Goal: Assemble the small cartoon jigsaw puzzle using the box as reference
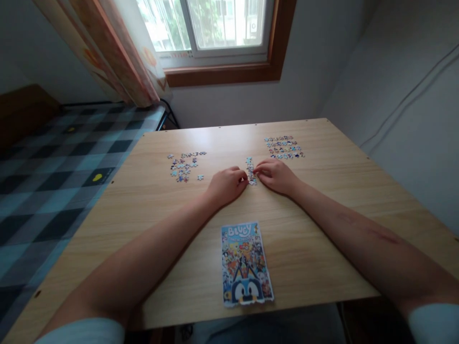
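A narrow upright strip of joined jigsaw puzzle pieces lies on the table between my two hands. My left hand rests at the strip's lower left side, fingers curled in and thumb against the index finger. Whatever is in that pinch is too small to make out. From the right, my right hand reaches in with bent fingers, and its fingertips grip the strip's right edge. Nearer to me lies a picture sheet marked "BLUEY", its bottom edge ragged.
Loose jigsaw pieces are spread on the left, with a single piece apart from them. Rows of pieces lie at the back right. The wooden table stands beside a checked bed, below a window.
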### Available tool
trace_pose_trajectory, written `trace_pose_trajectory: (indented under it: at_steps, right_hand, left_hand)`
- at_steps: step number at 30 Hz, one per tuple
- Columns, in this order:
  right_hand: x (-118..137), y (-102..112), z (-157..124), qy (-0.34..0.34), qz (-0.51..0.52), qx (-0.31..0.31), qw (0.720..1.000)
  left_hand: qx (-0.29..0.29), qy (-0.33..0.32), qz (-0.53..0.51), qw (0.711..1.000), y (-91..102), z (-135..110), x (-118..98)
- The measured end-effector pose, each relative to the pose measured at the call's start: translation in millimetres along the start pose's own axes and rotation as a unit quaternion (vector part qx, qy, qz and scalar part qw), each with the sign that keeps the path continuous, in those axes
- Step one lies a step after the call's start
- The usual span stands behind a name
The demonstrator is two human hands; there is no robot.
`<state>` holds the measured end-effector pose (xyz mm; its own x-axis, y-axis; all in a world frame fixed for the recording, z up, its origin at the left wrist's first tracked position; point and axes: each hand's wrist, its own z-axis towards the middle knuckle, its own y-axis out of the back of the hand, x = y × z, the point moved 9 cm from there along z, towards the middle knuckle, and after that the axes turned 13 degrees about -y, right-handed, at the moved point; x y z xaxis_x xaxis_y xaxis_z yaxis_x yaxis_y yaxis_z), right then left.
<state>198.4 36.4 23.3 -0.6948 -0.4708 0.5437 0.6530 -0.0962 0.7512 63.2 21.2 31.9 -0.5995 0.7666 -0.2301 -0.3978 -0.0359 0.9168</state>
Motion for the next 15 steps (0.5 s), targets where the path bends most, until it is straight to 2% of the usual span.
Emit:
trace_pose_trajectory:
  at_steps: [15]
  right_hand:
    - [0.3,1.0,-0.7,-0.001,0.001,0.001,1.0]
  left_hand:
    - [0.003,-0.017,-0.019,1.0,-2.5,1.6,-1.0]
